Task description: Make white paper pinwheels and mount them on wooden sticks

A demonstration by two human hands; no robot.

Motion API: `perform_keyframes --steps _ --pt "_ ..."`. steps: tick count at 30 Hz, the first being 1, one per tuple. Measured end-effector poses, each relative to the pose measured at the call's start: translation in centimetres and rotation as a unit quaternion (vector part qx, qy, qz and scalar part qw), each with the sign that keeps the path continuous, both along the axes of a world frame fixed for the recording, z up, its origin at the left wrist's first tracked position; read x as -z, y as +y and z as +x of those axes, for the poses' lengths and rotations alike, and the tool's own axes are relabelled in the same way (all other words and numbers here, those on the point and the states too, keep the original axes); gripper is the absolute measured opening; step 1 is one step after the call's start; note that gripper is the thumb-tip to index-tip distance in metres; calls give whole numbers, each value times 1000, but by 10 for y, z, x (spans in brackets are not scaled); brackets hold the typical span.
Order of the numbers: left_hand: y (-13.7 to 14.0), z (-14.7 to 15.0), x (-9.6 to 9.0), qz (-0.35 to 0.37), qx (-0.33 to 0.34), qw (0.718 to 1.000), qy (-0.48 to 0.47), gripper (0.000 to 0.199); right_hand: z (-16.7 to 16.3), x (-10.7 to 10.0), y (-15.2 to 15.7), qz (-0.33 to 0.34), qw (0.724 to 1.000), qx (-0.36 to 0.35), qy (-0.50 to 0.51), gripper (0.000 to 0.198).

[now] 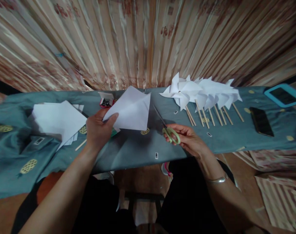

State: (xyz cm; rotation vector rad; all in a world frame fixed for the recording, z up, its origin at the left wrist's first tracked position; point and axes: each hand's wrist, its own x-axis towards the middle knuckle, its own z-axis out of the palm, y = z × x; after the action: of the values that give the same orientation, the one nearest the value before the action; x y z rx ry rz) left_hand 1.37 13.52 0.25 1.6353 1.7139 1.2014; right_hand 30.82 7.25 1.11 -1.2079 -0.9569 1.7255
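My left hand (pixel 101 125) pinches a white sheet of paper (pixel 133 112) by its left corner, thumb on top, and holds it over the cloth-covered table. The sheet shows a faint crease and a slit or fold near its right corner. In my right hand (pixel 189 139) is a pair of scissors (pixel 171 133) with light green handles, fingers in the loops. Its blades point up and left toward the paper, a little apart from it, and look nearly closed. Left of my left hand lies a stack of white paper sheets (pixel 57 118).
Several white paper pinwheels (pixel 186 91) on wooden sticks lie in a row at the back right. Beyond them are a dark phone (pixel 261 122) and a blue-framed tablet (pixel 284 95). A small box of dark pins (pixel 106 101) stands behind my left hand. A curtain (pixel 138 42) hangs behind the table.
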Motion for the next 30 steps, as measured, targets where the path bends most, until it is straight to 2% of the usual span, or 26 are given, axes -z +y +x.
perform_keyframes --steps 5,10,15,21,30 --pt "1 -5 -4 -8 -52 988 -148 26 -9 6 -1 50 996 -73 8 51" --pt "3 -4 -7 7 -70 974 -214 27 -13 7 0 80 985 -153 6 64" --pt "5 -3 -8 23 -74 970 -231 22 -20 6 3 46 976 -213 -14 64" --pt "2 1 -7 36 -44 975 -217 22 -27 7 5 40 976 -214 -20 63" --pt "3 -2 2 39 -42 981 -185 27 -30 7 7 41 976 -214 -26 66"
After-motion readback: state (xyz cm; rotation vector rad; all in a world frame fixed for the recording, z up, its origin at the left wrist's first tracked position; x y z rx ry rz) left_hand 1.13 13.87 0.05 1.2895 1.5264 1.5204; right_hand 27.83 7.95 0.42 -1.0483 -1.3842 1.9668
